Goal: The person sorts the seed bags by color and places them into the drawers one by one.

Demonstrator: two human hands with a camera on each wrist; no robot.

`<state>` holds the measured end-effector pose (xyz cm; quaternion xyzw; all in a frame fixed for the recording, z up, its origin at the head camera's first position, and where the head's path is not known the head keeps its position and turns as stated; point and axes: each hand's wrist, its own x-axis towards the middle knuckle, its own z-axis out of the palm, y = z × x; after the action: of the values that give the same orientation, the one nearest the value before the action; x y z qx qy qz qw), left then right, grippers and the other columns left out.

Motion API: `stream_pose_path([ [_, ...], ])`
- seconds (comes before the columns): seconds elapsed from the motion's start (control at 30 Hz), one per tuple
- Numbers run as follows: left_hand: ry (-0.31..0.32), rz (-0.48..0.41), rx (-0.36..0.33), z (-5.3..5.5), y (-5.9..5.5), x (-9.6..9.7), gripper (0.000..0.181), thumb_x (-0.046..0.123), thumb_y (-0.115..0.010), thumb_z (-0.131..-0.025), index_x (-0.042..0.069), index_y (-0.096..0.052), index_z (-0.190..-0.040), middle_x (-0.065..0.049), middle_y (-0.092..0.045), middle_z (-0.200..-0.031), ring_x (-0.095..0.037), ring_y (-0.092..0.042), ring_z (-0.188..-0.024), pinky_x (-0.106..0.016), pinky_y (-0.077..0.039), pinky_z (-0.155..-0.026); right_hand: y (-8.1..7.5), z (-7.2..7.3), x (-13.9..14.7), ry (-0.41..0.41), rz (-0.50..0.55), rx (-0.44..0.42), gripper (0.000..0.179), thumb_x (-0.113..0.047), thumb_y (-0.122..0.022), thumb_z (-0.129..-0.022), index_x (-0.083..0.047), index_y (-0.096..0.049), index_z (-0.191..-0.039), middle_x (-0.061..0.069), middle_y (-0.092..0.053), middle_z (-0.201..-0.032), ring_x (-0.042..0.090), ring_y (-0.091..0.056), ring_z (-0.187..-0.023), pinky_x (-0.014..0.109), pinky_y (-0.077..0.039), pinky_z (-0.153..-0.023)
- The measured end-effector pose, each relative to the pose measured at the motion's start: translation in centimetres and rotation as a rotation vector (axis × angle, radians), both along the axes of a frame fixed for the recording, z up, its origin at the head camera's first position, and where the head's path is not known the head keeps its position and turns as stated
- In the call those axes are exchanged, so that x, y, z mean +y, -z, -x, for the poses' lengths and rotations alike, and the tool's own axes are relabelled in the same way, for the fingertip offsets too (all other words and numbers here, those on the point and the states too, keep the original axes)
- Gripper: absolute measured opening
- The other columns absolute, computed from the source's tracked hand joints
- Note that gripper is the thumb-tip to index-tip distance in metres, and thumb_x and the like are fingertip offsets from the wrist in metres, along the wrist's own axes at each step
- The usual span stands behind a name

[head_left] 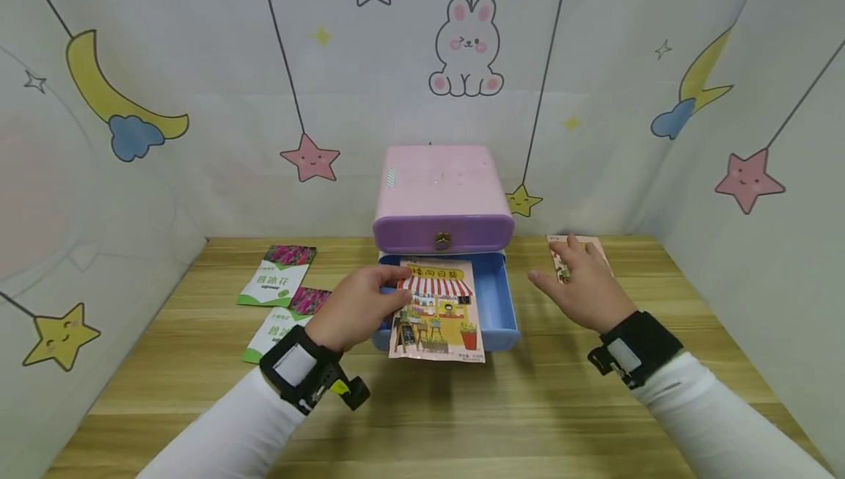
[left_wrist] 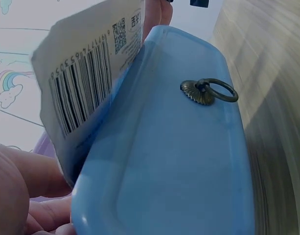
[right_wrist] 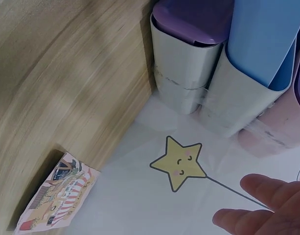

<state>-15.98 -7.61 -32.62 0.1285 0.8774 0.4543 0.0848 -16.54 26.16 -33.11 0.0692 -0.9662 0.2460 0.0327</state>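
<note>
My left hand (head_left: 356, 306) pinches the left edge of a sunflower seed packet (head_left: 439, 317), which carries a striped-awning shop picture. The packet lies tilted over the pulled-out blue drawer (head_left: 498, 303), its lower end past the drawer's front. Its barcoded back (left_wrist: 83, 83) faces the left wrist camera, close to the drawer's rim. My right hand (head_left: 584, 292) hovers with spread fingers, holding nothing. Beyond its fingertips a similar packet (right_wrist: 59, 196) lies on the table at the right, partly hidden by the hand in the head view.
A pink cabinet (head_left: 439, 178) with a shut purple drawer (head_left: 409, 235) stands above the blue drawer, against the printed cloth backdrop. Two green-and-white flower seed packets (head_left: 273, 281) lie on the wooden table (head_left: 436, 420) at the left, one overlapping the other.
</note>
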Motion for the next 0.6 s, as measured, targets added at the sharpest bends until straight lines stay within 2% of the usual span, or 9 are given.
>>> stream_pose_path([
  [0.17, -0.002, -0.019, -0.013, 0.32, 0.0, 0.15, 0.044, 0.025, -0.062, -0.09, 0.015, -0.055, -0.132, 0.009, -0.059, -0.12, -0.013, -0.059, -0.067, -0.033, -0.05, -0.058, 0.08, -0.04, 0.01, -0.002, -0.008, -0.003, 0.083, -0.061, -0.05, -0.089, 0.002, -0.036, -0.141, 0.032, -0.015, -0.147, 0.05, 0.0, -0.13, 0.074, -0.015, -0.098],
  [0.27, -0.002, -0.023, -0.016, 0.51, 0.07, 0.25, 0.047, 0.026, -0.063, -0.089, 0.015, -0.053, -0.133, 0.005, -0.063, -0.109, -0.014, -0.06, -0.066, -0.034, -0.051, -0.058, 0.14, -0.03, 0.03, -0.007, -0.013, -0.001, 0.082, -0.059, -0.05, -0.089, 0.003, -0.037, -0.14, 0.032, -0.016, -0.147, 0.05, 0.0, -0.13, 0.073, -0.014, -0.098],
  [0.47, 0.02, -0.082, -0.045, 0.84, 0.2, 0.49, 0.054, 0.021, -0.063, -0.087, 0.01, -0.048, -0.137, -0.003, -0.061, -0.115, -0.013, -0.063, -0.069, -0.033, -0.054, -0.061, 0.31, -0.04, -0.02, -0.002, -0.03, -0.008, 0.08, -0.058, -0.051, -0.09, 0.002, -0.037, -0.14, 0.033, -0.015, -0.147, 0.053, -0.001, -0.129, 0.074, -0.012, -0.097],
  [0.6, 0.026, -0.073, -0.047, 0.98, 0.23, 0.54, 0.055, 0.021, -0.062, -0.088, 0.009, -0.045, -0.139, -0.003, -0.062, -0.111, -0.013, -0.062, -0.069, -0.032, -0.053, -0.06, 0.49, -0.03, -0.08, 0.006, -0.045, -0.005, 0.08, -0.059, -0.051, -0.089, 0.001, -0.037, -0.141, 0.032, -0.016, -0.147, 0.053, -0.003, -0.129, 0.075, -0.013, -0.097],
])
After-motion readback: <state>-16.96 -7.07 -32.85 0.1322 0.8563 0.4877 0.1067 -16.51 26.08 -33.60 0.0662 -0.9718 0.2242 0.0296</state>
